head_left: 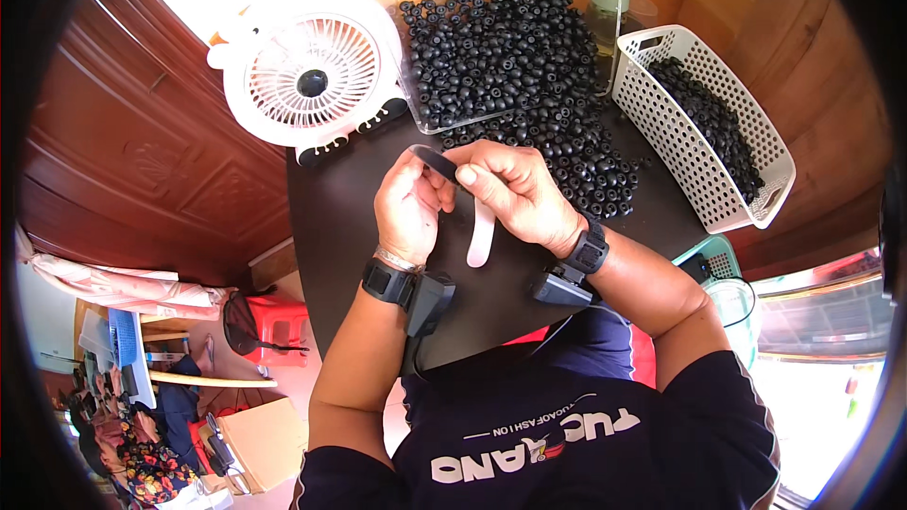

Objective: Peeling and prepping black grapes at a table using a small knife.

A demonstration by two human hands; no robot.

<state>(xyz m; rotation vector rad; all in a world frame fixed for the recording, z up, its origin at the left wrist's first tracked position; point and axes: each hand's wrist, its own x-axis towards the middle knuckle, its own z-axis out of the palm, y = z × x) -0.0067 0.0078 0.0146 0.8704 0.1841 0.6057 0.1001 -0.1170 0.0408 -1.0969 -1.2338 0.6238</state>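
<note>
My left hand [408, 208] and my right hand [515, 194] meet over a black table [331, 227]. Between them they pinch a curved black band [433, 161], and a pale pink strip [483, 231] hangs down from the grip. Each wrist carries a black watch-like strap with a small black box attached. Just beyond my right hand lies a heap of small black ring-shaped parts [567, 146].
A clear tray [501, 38] full of the same black rings stands at the back. A white perforated basket [704, 123] with black pieces sits at the right. A white desk fan [307, 76] stands at the back left. A red stool [269, 326] is on the floor to the left.
</note>
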